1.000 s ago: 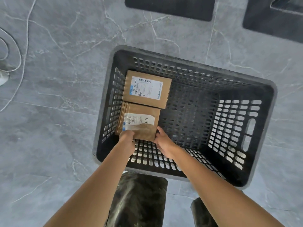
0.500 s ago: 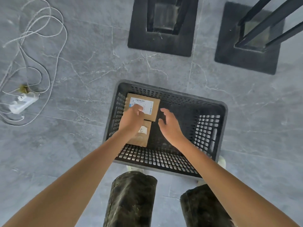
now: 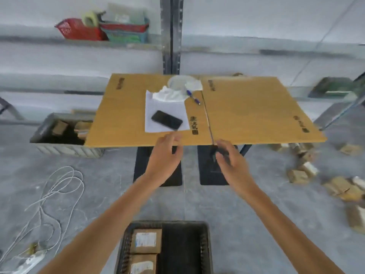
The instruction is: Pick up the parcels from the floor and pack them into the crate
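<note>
We look down and forward from head height, and the view is blurred. The dark crate (image 3: pixel 205 246) sits on the grey floor (image 3: pixel 110 186) at the bottom of the frame, below and between our two forearms. Two brown boxes lie flat against its left side, end to end: the far box (image 3: pixel 145 240) and the near box (image 3: pixel 143 264), each with a white label facing up. The rest of the crate looks bare and dark.

Both hands are raised in front of us, well above the crate and touching neither it nor the boxes. Our left hand (image 3: pixel 164 158) is loosely open, fingers slightly curled, holding nothing. Our right hand (image 3: pixel 232 164) is also empty, its fingers spread and a little bent.

Loose parcels (image 3: pixel 300 173) lie scattered on the floor to the right of the right hand, a jumble of brown boxes running toward the frame's right edge; blur keeps us from counting them.

Just beyond the fingertips is a table (image 3: pixel 246 109) covered with flat brown cardboard. On it, past the left hand, rest a white sheet (image 3: pixel 158 107) with a black phone (image 3: pixel 166 120) on top, crumpled white material and a pen (image 3: pixel 193 97). Two dark mats (image 3: pixel 142 171) lie on the floor under the table.

Far left of the left hand stands a second bin (image 3: pixel 49 133) holding brown boxes. White cord (image 3: pixel 57 186) loops on the floor below and left of that hand. Behind the table, shelves (image 3: pixel 39 39) carry a red basket (image 3: pixel 77 29).
</note>
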The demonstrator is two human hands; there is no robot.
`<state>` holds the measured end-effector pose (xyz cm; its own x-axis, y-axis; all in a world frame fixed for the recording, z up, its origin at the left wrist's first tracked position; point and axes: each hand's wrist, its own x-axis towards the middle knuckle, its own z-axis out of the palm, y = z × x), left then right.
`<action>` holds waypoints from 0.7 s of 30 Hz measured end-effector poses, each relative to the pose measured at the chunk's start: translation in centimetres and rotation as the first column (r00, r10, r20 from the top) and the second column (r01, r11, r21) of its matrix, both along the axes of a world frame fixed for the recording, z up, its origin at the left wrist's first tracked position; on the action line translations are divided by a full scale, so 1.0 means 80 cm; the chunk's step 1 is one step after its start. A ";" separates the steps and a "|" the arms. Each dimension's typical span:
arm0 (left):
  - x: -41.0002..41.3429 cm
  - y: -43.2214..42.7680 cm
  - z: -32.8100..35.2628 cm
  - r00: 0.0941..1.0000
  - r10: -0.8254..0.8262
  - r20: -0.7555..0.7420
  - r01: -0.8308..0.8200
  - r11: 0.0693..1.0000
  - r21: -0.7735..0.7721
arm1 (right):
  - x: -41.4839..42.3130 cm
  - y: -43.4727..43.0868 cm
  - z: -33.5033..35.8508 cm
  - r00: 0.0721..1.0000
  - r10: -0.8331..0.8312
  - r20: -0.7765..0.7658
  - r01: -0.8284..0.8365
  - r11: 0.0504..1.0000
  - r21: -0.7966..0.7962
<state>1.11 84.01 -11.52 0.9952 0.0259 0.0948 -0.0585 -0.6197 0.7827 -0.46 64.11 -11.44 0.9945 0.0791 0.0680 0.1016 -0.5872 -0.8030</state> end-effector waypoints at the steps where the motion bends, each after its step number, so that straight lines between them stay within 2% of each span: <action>1: 0.005 -0.012 0.049 0.997 -0.037 0.065 0.035 0.999 0.022 | -0.001 -0.020 0.046 0.997 -0.050 0.052 0.048 0.998 0.036; 5: 0.003 -0.058 0.202 0.964 -0.134 0.230 0.125 0.991 0.054 | -0.026 -0.100 0.193 0.946 -0.236 0.224 0.205 0.967 0.152; 7: 0.002 -0.078 0.245 0.937 -0.179 0.299 0.169 0.984 0.061 | -0.041 -0.139 0.244 0.890 -0.359 0.282 0.309 0.928 0.208; 10: 0.006 -0.111 0.271 0.894 -0.266 0.362 0.226 0.963 0.151 | -0.075 -0.197 0.290 0.787 -0.518 0.335 0.448 0.854 0.265; 13: 0.005 -0.148 0.281 0.881 -0.323 0.346 0.263 0.942 0.209 | -0.114 -0.252 0.300 0.661 -0.655 0.367 0.566 0.756 0.330; 17: -0.005 -0.226 0.282 0.822 -0.469 0.323 0.397 0.879 0.265 | -0.159 -0.325 0.282 0.520 -0.793 0.318 0.673 0.609 0.420; 21: -0.002 -0.341 0.267 0.766 -0.579 0.280 0.512 0.813 0.278 | -0.176 -0.422 0.252 0.495 -0.840 0.224 0.703 0.538 0.465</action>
<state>0.97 56.74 9.84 0.7387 -0.5613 0.3732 -0.6663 -0.5244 0.5301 -14.52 30.34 8.75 0.5127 -0.7976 0.3179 0.0482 -0.3429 -0.9381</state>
